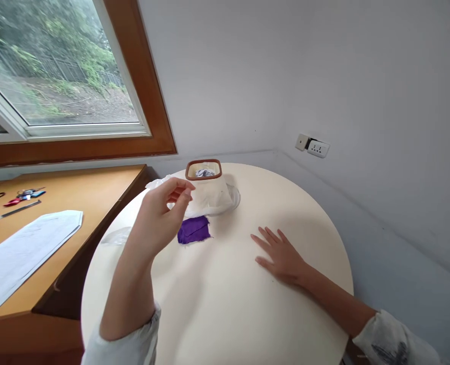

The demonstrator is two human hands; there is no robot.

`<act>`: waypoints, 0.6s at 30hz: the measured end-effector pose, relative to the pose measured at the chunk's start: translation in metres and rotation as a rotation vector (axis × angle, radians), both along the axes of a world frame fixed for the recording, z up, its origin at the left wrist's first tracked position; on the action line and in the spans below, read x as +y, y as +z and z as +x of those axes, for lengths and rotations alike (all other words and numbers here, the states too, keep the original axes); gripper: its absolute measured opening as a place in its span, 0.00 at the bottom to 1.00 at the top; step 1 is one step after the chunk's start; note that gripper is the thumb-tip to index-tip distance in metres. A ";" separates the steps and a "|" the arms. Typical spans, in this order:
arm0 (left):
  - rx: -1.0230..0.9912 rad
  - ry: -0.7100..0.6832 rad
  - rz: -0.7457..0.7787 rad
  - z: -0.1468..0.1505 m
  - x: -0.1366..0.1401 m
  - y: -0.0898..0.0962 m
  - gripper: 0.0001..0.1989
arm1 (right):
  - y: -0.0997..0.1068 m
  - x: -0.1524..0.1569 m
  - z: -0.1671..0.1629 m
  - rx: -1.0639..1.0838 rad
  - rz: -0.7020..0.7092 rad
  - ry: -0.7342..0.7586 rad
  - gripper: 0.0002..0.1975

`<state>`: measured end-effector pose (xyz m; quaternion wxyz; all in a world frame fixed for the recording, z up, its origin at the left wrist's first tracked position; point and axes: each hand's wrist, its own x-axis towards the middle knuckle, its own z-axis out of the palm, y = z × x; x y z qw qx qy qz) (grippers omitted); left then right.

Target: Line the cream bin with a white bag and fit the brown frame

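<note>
My left hand (162,215) is raised over the table, with thumb and index finger pinched together; anything between the fingertips is too small to make out. Just beyond it stands a pale bin (213,195) with a brown rim, and crumpled silvery scraps (205,173) show inside. Whitish plastic film lies around the bin's base. A purple piece of cloth (194,229) with frayed edges rests flat in front of the bin, partly behind my left hand. Farther right, my right hand (280,255) lies flat on the round table (240,314), fingers spread, touching only the tabletop.
Clear plastic (116,236) sits at the table's left edge. A wooden desk (103,187) on the left bears sheets of paper (31,253), a dark pen-like stick (12,213) and keys (27,193). Walls with a socket (318,148) and a window (65,66) bound the far side.
</note>
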<state>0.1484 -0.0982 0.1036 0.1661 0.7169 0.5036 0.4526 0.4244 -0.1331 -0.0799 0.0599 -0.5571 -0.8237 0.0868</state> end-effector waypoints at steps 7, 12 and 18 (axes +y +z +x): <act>0.386 -0.229 -0.077 0.022 -0.007 -0.080 0.26 | 0.000 0.000 0.000 -0.004 -0.016 0.005 0.31; 0.730 -0.488 -0.076 0.017 -0.018 -0.150 0.38 | -0.002 0.001 0.001 -0.002 -0.002 0.005 0.32; 0.803 -0.470 -0.040 0.021 -0.021 -0.172 0.36 | -0.004 0.002 0.001 -0.009 0.008 0.010 0.31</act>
